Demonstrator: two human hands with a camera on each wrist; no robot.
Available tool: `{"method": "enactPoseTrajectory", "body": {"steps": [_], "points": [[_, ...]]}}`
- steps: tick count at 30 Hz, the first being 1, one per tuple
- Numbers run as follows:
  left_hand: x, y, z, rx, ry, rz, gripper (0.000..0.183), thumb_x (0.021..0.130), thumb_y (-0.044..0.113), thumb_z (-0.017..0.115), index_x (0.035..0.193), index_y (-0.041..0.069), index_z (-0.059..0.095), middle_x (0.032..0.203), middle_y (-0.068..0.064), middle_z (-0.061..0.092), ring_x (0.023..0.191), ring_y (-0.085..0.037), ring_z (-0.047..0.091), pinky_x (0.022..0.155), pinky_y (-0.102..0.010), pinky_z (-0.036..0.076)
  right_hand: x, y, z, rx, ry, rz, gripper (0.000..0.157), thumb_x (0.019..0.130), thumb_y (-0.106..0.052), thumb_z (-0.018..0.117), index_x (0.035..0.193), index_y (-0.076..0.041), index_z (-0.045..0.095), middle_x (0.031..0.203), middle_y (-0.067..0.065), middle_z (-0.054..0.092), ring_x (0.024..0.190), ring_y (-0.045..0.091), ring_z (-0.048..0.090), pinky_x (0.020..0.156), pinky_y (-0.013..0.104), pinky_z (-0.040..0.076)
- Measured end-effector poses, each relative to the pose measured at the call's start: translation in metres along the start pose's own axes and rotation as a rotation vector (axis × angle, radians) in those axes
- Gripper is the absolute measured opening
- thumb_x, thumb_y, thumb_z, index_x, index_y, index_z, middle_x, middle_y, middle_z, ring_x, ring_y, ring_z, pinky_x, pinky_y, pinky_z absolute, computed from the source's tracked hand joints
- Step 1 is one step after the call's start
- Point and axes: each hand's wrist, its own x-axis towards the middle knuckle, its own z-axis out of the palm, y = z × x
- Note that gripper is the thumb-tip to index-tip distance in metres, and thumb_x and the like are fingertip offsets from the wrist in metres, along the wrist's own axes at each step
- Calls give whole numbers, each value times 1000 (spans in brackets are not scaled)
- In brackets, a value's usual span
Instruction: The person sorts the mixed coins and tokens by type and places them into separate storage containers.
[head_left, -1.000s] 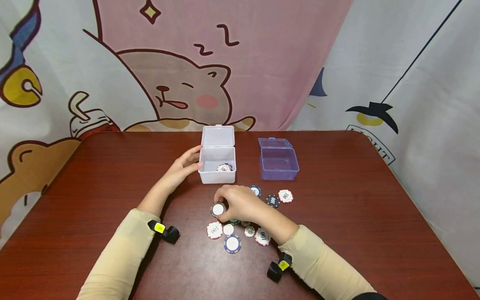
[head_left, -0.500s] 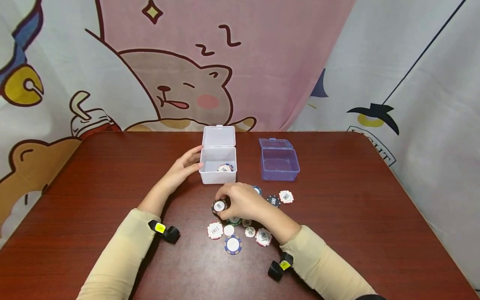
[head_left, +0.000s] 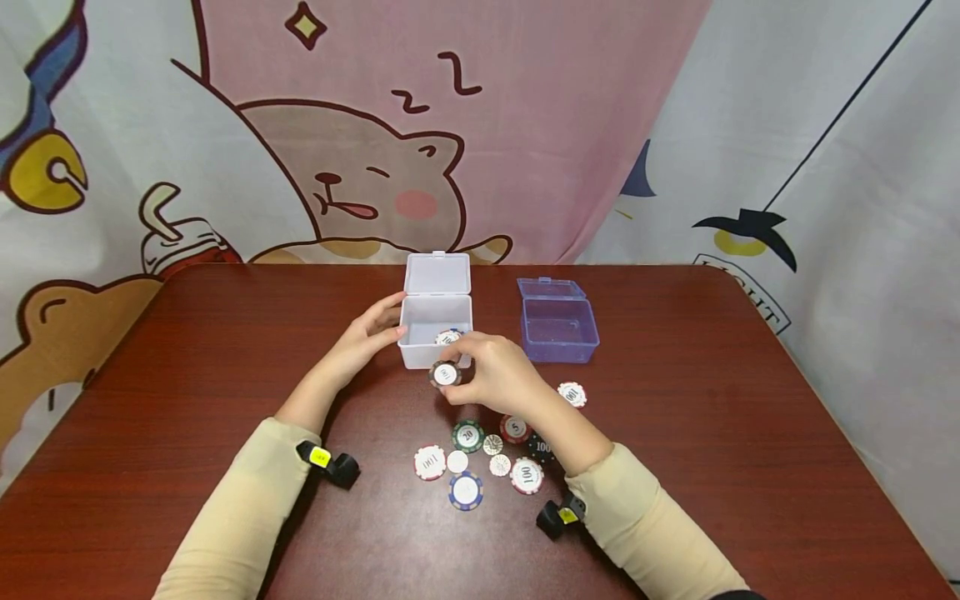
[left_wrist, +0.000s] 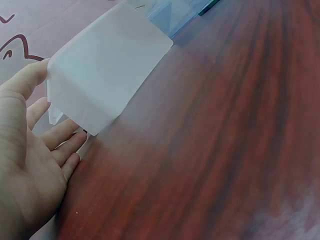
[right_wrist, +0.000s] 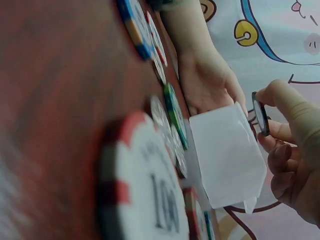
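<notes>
My right hand (head_left: 498, 371) pinches a dark-rimmed poker chip (head_left: 446, 375) between thumb and fingers, just in front of the white plastic box (head_left: 417, 357). The right wrist view shows this chip (right_wrist: 260, 115) edge-on, raised level with the top of the box. White-faced chips (head_left: 448, 337) lie inside the box, partly covered by my right fingers. With fingers loosely extended, my left hand (head_left: 362, 340) touches the left side of the box; in the left wrist view the thumb (left_wrist: 35, 75) rests against its corner.
Several loose chips lie in front, among them a green one (head_left: 468, 436), a red one (head_left: 515, 429) and a blue one (head_left: 466, 491). A white chip (head_left: 572, 394) sits farther right. The blue translucent box (head_left: 559, 348) stands lid up at right.
My right hand has lifted the dark-rimmed chip and carried it up toward the front of the white box. A black chip by my right forearm has shifted nearer. My left hand stays put.
</notes>
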Motion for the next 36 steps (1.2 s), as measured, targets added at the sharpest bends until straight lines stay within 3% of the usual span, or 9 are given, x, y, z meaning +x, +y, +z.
{"method": "enactPoseTrajectory", "body": {"steps": [6, 12, 16, 23, 36], "points": [[0, 0, 0, 0, 3, 3, 59, 94, 8, 55, 148, 7, 32, 137, -25, 47, 126, -35, 43, 100, -42, 34, 6, 7, -4, 48, 93, -23, 32, 67, -21, 82, 95, -11, 71, 88, -4, 63, 68, 18, 57, 61, 26, 43], [-1, 1, 0, 7, 3, -8, 59, 94, 9, 56, 149, 8, 32, 137, -24, 46, 127, -34, 42, 102, -47, 32, 14, 14, -4, 69, 180, 0, 33, 67, -19, 83, 97, -10, 72, 85, -4, 63, 60, 10, 50, 55, 26, 42], [-1, 0, 0, 8, 3, -6, 60, 94, 9, 56, 149, 8, 32, 137, -24, 47, 127, -34, 42, 102, -49, 32, 19, 18, -3, 70, 212, 34, 32, 68, -19, 84, 96, -9, 73, 89, -2, 66, 69, 14, 57, 61, 28, 45], [-1, 1, 0, 0, 4, -2, 60, 94, 10, 56, 148, 8, 32, 137, -24, 46, 128, -34, 42, 102, -49, 31, 30, 23, 1, 49, 211, 103, 36, 71, -23, 84, 102, -7, 73, 100, 2, 69, 87, 19, 63, 75, 34, 48], [0, 0, -1, 5, -1, -8, 60, 94, 10, 56, 149, 9, 31, 138, -24, 45, 129, -34, 40, 103, -51, 30, 42, 36, 4, 32, 161, 154, 34, 73, -25, 83, 102, -9, 74, 96, 0, 68, 88, 15, 62, 75, 33, 48]]}}
